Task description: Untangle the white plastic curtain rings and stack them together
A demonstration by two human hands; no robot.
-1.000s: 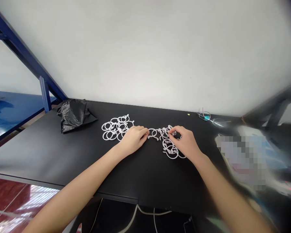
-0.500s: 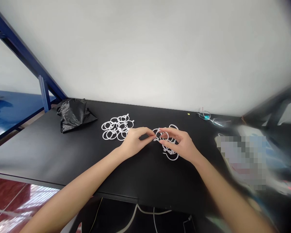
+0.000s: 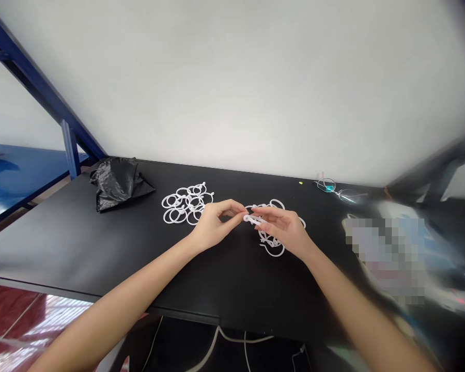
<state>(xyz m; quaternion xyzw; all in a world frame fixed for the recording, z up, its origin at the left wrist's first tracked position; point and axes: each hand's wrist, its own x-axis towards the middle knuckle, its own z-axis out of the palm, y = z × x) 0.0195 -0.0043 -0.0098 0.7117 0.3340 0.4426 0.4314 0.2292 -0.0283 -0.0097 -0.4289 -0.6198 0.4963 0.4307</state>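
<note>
Between my two hands is a white plastic ring [image 3: 254, 220], seen nearly edge-on, with a small round eye at its left end. My left hand [image 3: 219, 222] pinches that left end with thumb and forefinger. On the other side my right hand [image 3: 284, 227] grips the ring between thumb and fingers. Beneath and around the right hand lies a loose pile of white rings [image 3: 273, 247], partly hidden by it. A second pile of several white rings [image 3: 182, 204] lies left of my left hand, which covers its right edge.
A crumpled black plastic bag [image 3: 120, 183] lies at the back left of the black table [image 3: 139, 263]. Eyeglasses [image 3: 327, 186] rest near the wall at the back right. A blurred plastic package [image 3: 385, 258] is on the right. Cables [image 3: 213, 346] hang below the table's front edge.
The held ring has turned from showing its open circle to lying nearly edge-on. My right hand has shifted slightly left and tilted; the left hand has barely moved.
</note>
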